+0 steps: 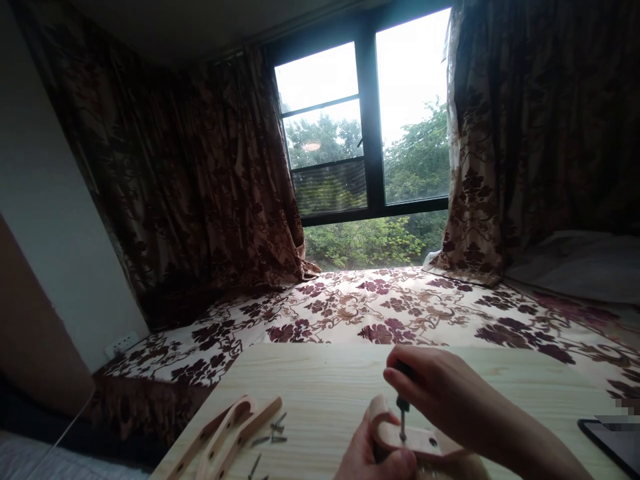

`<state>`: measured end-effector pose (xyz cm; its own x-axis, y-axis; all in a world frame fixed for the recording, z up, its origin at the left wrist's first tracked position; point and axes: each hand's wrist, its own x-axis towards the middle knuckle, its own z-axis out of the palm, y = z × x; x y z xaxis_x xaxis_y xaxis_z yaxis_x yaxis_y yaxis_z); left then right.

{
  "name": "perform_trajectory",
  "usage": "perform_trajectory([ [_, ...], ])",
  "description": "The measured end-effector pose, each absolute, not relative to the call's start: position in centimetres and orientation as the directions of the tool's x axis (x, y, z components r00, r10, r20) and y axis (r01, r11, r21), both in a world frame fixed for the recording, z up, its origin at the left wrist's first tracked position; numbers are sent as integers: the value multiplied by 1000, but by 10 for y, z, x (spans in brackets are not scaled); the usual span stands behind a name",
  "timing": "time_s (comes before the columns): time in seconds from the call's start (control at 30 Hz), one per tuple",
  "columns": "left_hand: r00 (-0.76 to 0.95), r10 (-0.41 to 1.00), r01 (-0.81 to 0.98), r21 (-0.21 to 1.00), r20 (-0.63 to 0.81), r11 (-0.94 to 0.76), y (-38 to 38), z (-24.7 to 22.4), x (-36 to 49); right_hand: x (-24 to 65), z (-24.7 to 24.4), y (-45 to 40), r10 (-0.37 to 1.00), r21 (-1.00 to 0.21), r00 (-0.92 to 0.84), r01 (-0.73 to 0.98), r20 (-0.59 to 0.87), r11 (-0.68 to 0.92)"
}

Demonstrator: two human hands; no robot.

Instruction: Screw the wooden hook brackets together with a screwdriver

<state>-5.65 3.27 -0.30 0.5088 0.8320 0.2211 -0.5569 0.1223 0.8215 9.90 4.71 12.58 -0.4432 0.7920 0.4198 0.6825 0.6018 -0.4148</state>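
Observation:
My right hand point(435, 383) is closed around the dark handle of a screwdriver point(403, 405), held upright with its shaft pointing down. The screwdriver's tip meets a pale curved wooden piece point(417, 440), which shows a dark hole to the right of the tip. My left hand point(367, 453) grips this piece from the left, its thumb along the near side. Below the hands the piece runs out of the picture. On the pale wooden board point(300, 373) to the left lie several wooden pieces with holes point(227, 433), and beside them several loose screws point(277, 427).
Behind the board stretches a ledge covered in flowered cloth point(340, 313), up to a window point(370, 133) between patterned curtains point(215, 180). A dark-edged flat object point(613, 443) lies at the right. A power socket strip point(121, 344) sits by the left wall.

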Motion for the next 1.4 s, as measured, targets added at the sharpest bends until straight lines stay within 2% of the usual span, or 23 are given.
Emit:
perform_trajectory([
  [0.1, 498, 836, -556, 825, 230, 105, 32, -1, -56, 100, 126, 48, 789, -418, -446, 677, 422, 606],
  [0.33, 523, 827, -549, 824, 206, 141, 31, 2, -57, 97, 119, 55, 832, -357, -355, 778, 427, 516],
  [0.57, 492, 853, -488, 867, 172, 107, 32, -1, -57, 101, 127, 47, 783, -451, -457, 644, 422, 618],
  [0.87, 497, 848, -444, 893, 182, 68, 37, -13, -61, 98, 123, 51, 843, -409, -346, 757, 412, 510],
  [0.97, 523, 839, -433, 895, 151, 109, 36, -8, -61, 99, 127, 47, 842, -433, -387, 730, 377, 529],
  [1.07, 523, 835, -426, 901, 172, 82, 34, -2, -60, 100, 128, 45, 827, -460, -433, 689, 359, 560],
  [1.27, 478, 858, -424, 905, 190, 36, 34, -1, -61, 97, 119, 56, 846, -392, -346, 770, 406, 503],
  [1.4, 479, 854, -445, 895, 202, 38, 35, -6, -61, 94, 117, 57, 846, -396, -321, 775, 425, 493],
])
